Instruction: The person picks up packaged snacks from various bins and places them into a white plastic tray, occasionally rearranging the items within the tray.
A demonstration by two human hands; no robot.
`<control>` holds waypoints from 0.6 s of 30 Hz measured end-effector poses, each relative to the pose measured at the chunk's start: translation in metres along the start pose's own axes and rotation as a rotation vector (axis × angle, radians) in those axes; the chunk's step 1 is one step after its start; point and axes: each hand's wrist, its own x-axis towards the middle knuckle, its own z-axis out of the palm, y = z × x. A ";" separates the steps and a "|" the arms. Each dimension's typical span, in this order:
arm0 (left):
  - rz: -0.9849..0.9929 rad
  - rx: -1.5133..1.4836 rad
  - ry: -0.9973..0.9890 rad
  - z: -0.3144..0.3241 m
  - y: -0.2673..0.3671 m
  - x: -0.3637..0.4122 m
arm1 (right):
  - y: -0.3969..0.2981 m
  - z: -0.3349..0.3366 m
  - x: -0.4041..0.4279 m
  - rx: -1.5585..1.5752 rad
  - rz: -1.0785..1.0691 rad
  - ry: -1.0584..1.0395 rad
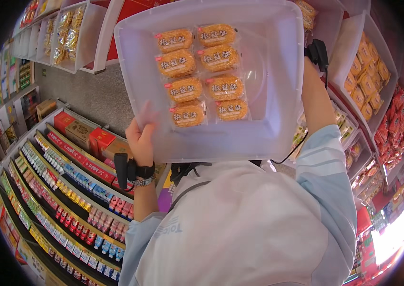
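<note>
A translucent white plastic bin (277, 139) is held up in front of my body, its open top towards me. Several individually wrapped round pastries (219, 58) with printed wrappers lie on its floor in two columns. At the bin's left side, near the lower corner, my left hand (141, 137) grips the wall; some fingers look blurred. My right forearm (318, 96) runs up along the bin's right side. The right hand itself is hidden behind the bin.
Shelves of small bottles and cartons (80, 214) stand at the left, with cardboard boxes (80, 133) on top. Clear bins of yellow-wrapped snacks (366, 77) and red packets (393, 125) line the right. Another snack bin (84, 39) stands upper left. Grey floor (80, 89) shows between.
</note>
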 end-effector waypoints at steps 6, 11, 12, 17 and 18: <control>-0.022 0.050 -0.002 -0.001 0.000 0.000 | -0.002 -0.001 0.001 -0.005 -0.010 0.005; -0.021 0.031 -0.012 -0.001 0.001 0.002 | -0.006 -0.001 0.000 0.007 -0.026 0.024; -0.025 0.036 -0.009 -0.001 0.002 0.001 | -0.008 0.000 0.001 0.016 -0.030 0.030; -0.015 0.031 -0.017 -0.002 -0.001 0.002 | -0.016 -0.009 -0.003 0.050 -0.077 0.096; -0.010 0.023 -0.009 -0.001 -0.001 0.001 | -0.019 -0.011 -0.004 0.068 -0.095 0.111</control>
